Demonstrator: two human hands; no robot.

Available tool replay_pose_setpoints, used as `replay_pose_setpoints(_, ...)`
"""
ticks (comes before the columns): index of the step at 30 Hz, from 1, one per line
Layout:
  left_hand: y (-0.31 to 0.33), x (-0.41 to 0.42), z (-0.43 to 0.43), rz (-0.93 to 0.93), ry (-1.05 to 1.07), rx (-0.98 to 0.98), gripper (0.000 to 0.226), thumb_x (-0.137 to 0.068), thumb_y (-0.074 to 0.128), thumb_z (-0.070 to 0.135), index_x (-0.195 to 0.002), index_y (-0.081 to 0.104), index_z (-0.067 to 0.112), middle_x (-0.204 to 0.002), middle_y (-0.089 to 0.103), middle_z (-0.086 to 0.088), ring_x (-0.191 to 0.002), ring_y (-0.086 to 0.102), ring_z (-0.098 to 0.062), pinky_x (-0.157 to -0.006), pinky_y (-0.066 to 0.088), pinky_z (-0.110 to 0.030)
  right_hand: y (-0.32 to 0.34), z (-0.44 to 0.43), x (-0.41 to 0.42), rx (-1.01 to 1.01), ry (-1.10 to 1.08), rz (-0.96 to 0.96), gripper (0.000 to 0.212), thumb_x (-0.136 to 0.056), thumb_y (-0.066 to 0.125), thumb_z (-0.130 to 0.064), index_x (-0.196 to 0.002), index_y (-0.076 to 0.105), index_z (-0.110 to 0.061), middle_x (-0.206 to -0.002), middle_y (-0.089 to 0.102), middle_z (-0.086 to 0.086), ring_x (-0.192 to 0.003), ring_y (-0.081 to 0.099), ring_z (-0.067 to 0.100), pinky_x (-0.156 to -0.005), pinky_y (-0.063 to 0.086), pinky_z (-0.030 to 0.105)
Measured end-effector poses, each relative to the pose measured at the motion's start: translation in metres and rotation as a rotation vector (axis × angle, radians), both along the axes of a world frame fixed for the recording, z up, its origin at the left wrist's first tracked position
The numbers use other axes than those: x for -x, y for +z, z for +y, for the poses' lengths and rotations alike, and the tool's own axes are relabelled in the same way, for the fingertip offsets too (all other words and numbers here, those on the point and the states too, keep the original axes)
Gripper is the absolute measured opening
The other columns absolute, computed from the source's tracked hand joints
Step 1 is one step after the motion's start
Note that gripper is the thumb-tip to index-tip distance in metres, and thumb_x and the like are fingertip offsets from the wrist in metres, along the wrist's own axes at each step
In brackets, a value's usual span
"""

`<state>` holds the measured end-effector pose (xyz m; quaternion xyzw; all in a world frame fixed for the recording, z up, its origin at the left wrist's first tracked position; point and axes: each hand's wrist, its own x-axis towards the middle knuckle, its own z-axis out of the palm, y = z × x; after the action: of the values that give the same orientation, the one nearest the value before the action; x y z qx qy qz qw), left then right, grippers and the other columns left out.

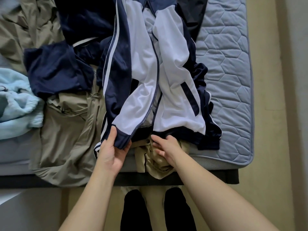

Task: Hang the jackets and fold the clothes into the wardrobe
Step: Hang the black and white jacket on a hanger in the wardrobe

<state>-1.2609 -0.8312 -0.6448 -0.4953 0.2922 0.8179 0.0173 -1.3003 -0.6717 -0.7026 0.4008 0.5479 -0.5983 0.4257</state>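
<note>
A navy and white track jacket lies front up and unzipped along the bed, its navy hem at the near edge. Beneath the hem a tan garment is bunched. A khaki jacket spreads to the left, a navy garment overlapping it, with a pale blue fleece beyond.

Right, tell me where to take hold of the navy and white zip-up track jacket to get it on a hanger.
Grip the navy and white zip-up track jacket at its shoulders, reaching over from the near edge of the bed. It lies unzipped, collar far, hem toward you. The left hand pinches only the hem band; the right hand rests open by it. A hem grip would likely hang it upside down.
</note>
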Motion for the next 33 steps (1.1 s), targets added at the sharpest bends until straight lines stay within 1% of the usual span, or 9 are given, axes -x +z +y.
replay_pose_setpoints(3,0.005,0.001,0.002,0.051,-0.207,0.021,0.014,-0.075,0.058,0.032,-0.082,0.066,0.023,-0.077,0.068,0.002,-0.067,0.066,-0.008,-0.06,0.055,-0.02,0.003,-0.003,0.008,-0.047,-0.014,0.066,0.022,-0.085,0.071,-0.022,-0.1,0.058,-0.01,-0.09,0.065,0.003,-0.058,0.057,0.007,-0.057,0.044,0.023)
replay_pose_setpoints(5,0.012,0.002,0.001,0.127,-0.38,0.005,0.012,-0.073,0.061,0.027,-0.072,0.071,0.023,-0.074,0.06,-0.001,-0.066,0.061,-0.008,-0.061,0.053,-0.021,0.015,0.003,0.012,0.188,-0.194,0.055,0.019,-0.084,0.07,-0.02,-0.098,0.063,-0.009,-0.086,0.065,0.003,-0.052,0.052,0.006,-0.051,0.043,0.019)
replay_pose_setpoints(8,0.019,0.007,0.001,0.21,-0.511,-0.03,0.021,-0.075,0.058,0.017,-0.084,0.076,0.021,-0.081,0.069,0.003,-0.073,0.063,-0.01,-0.061,0.053,-0.021,0.047,0.019,0.015,0.563,-0.429,0.062,0.014,-0.08,0.065,-0.023,-0.08,0.072,-0.011,-0.076,0.063,-0.001,-0.052,0.051,0.004,-0.045,0.041,0.014)
replay_pose_setpoints(11,0.025,0.012,0.007,0.235,-0.523,-0.018,0.025,-0.072,0.061,0.013,-0.096,0.068,0.013,-0.085,0.07,0.0,-0.072,0.062,-0.011,-0.059,0.051,-0.022,0.072,0.031,0.009,0.446,-0.348,0.076,0.012,-0.073,0.068,-0.016,-0.073,0.071,-0.004,-0.075,0.062,0.002,-0.056,0.057,0.005,-0.045,0.044,0.013)
replay_pose_setpoints(16,0.038,0.018,0.031,0.302,-0.508,0.059,0.014,-0.069,0.065,0.005,-0.077,0.075,0.011,-0.075,0.071,-0.006,-0.064,0.066,-0.012,-0.055,0.05,-0.019,0.092,0.037,-0.006,0.481,-0.314,0.079,0.013,-0.073,0.066,-0.008,-0.079,0.075,-0.001,-0.082,0.069,0.006,-0.067,0.066,0.008,-0.053,0.052,0.015)
replay_pose_setpoints(20,0.046,0.017,0.046,0.292,-0.458,0.227,0.007,-0.067,0.078,0.011,-0.068,0.071,0.013,-0.065,0.065,-0.004,-0.057,0.059,-0.013,-0.054,0.046,-0.021,0.095,0.038,-0.013,0.511,-0.291,0.145,0.017,-0.063,0.072,-0.019,-0.076,0.077,-0.008,-0.078,0.069,0.0,-0.065,0.063,0.005,-0.052,0.047,0.016)
replay_pose_setpoints(24,0.056,0.012,0.063,0.216,-0.359,0.317,0.022,-0.06,0.085,0.02,-0.074,0.073,0.008,-0.079,0.07,-0.01,-0.073,0.065,-0.021,-0.066,0.053,-0.028,0.096,0.035,-0.019,0.494,-0.288,0.222,0.014,-0.074,0.065,-0.014,-0.08,0.077,-0.009,-0.078,0.068,-0.001,-0.062,0.056,0.005,-0.052,0.043,0.017)
replay_pose_setpoints(27,0.066,0.011,0.073,0.244,-0.326,0.347,0.005,-0.068,0.074,0.02,-0.064,0.072,0.018,-0.062,0.066,0.003,-0.057,0.06,-0.007,-0.057,0.049,-0.019,0.098,0.032,-0.021,0.452,-0.307,0.272,0.015,-0.076,0.065,-0.014,-0.083,0.075,-0.006,-0.077,0.066,0.004,-0.067,0.055,0.01,-0.056,0.044,0.018)
replay_pose_setpoints(33,0.074,0.013,0.08,0.2,-0.25,0.417,0.011,-0.066,0.076,0.022,-0.068,0.07,0.013,-0.062,0.064,-0.003,-0.056,0.058,-0.011,-0.056,0.05,-0.021,0.108,0.028,-0.019,0.416,-0.315,0.382,0.014,-0.077,0.065,-0.017,-0.075,0.076,-0.009,-0.068,0.065,0.002,-0.064,0.061,0.008,-0.059,0.047,0.017)
